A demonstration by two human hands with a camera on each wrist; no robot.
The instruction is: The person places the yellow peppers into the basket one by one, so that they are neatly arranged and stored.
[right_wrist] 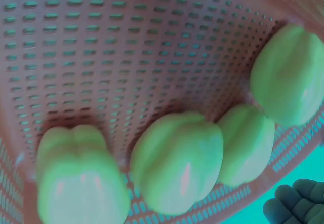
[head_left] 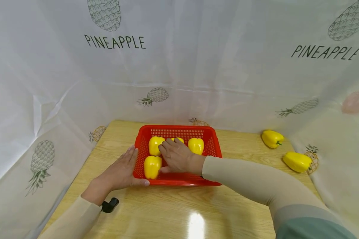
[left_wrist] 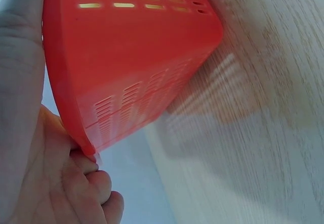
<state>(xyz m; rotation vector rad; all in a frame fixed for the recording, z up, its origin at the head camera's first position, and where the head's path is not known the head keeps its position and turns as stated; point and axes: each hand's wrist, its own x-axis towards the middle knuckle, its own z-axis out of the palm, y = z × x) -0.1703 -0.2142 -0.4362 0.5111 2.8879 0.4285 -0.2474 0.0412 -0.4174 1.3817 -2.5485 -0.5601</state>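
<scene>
A red plastic basket (head_left: 179, 183) stands on the table with yellow bell peppers inside. My left hand (head_left: 122, 171) rests against its front left corner, the fingers along the left rim and the thumb by the front rim. Over the basket's middle is my right hand (head_left: 178, 157), back upward, its fingertips hidden. Around it sit a back left pepper (head_left: 155, 146), a front left pepper (head_left: 152, 167), a back right pepper (head_left: 195, 146) and one partly covered pepper. In the right wrist view, no fingers touch the middle pepper (right_wrist: 177, 163).
Two loose yellow peppers, one farther back (head_left: 271, 138) and one nearer (head_left: 297, 161), lie at the table's right edge. White pineapple-print sheeting (head_left: 179, 66) rises behind and along the sides of the wooden table (head_left: 155, 215).
</scene>
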